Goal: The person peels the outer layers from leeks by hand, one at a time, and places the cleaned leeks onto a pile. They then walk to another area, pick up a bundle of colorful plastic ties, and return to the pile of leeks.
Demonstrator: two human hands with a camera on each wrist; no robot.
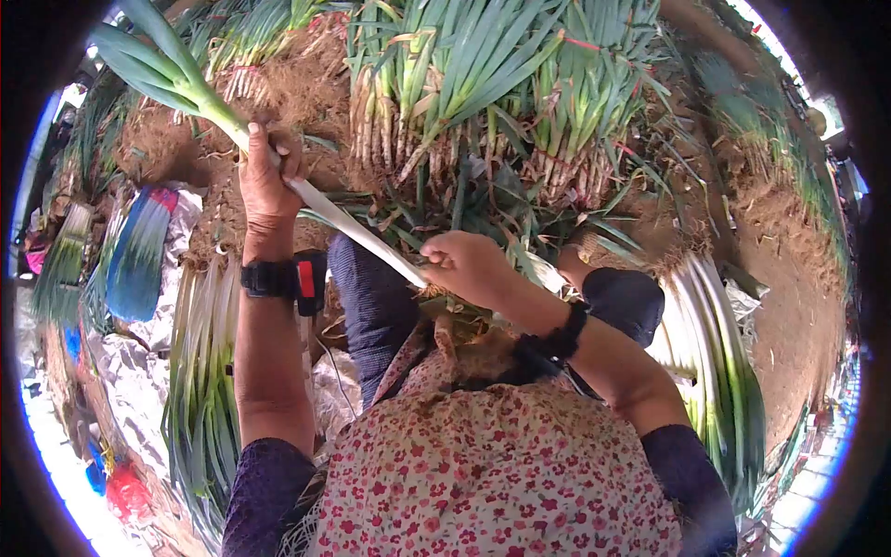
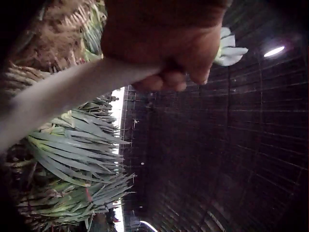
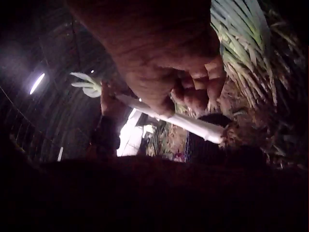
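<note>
My left hand [image 1: 269,172] grips a long green onion [image 1: 348,226] around its upper stem, the thumb lying along the stalk. Green leaves fan out beyond that hand to the upper left, while the white shank slants down toward my lap. Beside the root end is my right hand [image 1: 469,267], its fingers curled and nothing visible held in them. In the right wrist view its thumb overlaps the white shank [image 3: 195,126], and brown roots show at the shank's end. The left wrist view has the fingers wrapped round the stem [image 2: 72,87].
Tied bundles of green onions [image 1: 445,84] stand ahead on the soil. Cleaned white-stemmed onions lie in piles at left [image 1: 204,343] and right [image 1: 715,343]. Loose leaf scraps [image 1: 520,209] litter the ground between the knees. A blue-wrapped bundle [image 1: 139,260] sits at far left.
</note>
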